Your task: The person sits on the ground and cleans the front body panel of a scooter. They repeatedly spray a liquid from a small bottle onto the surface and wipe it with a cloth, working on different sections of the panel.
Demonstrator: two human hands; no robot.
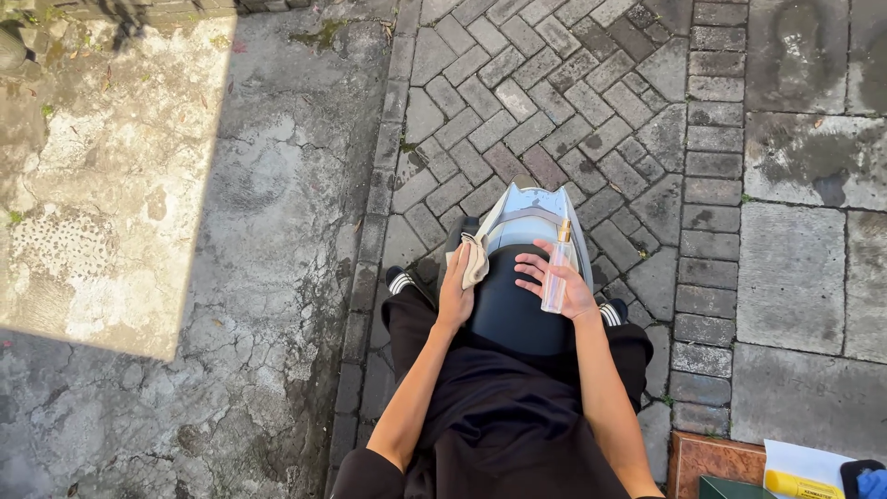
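A helmet (517,277) with a pale blue-white shell and a dark glossy visor rests on my lap, above a brick pavement. My left hand (455,294) grips a beige cloth (475,259) against the helmet's left side. My right hand (562,285) lies on the right side of the visor with fingers spread, holding a small clear spray bottle (556,277) with a yellowish top, pointed away from me. Black trousers and both my shoes, one at the left (399,280), show below the helmet.
Grey paving bricks (554,102) lie ahead, cracked concrete (240,231) to the left with a sunlit patch (102,176), large stone slabs (804,277) to the right. At the bottom right are a reddish tile edge (707,457), a white paper (804,462), a yellow marker-like thing (799,485) and a blue object (873,482).
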